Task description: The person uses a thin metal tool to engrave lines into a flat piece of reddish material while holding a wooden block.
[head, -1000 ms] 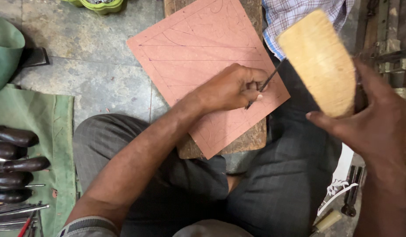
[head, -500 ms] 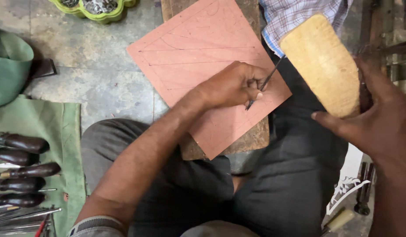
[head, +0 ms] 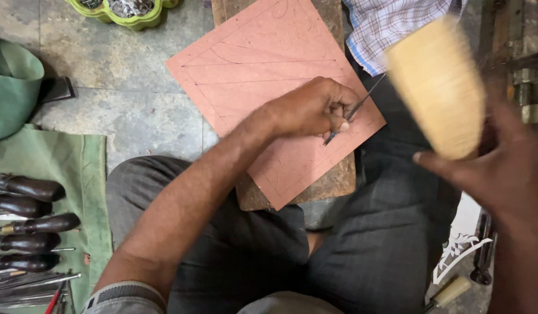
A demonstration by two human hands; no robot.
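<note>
A pink square sheet [head: 263,70] with drawn curved and straight lines lies on a wooden block [head: 327,186] between my knees. My left hand [head: 312,107] rests on the sheet near its right corner, fingers closed around a thin metal chisel [head: 353,113] whose tip touches the sheet. My right hand [head: 496,168] is raised at the right, gripping a pale wooden mallet [head: 437,87], blurred, above and to the right of the chisel's top end.
A green cloth [head: 59,168] at the left carries several dark-handled tools [head: 30,224]. A green bag [head: 10,87] lies beyond it. A green tray [head: 126,11] of small metal bits sits at the top. Checked cloth [head: 391,26] and metal parts [head: 525,75] are at the right.
The mallet in my right hand has swung, now blurred and lower toward the chisel. My left hand and the chisel stay on the same spot of the sheet.
</note>
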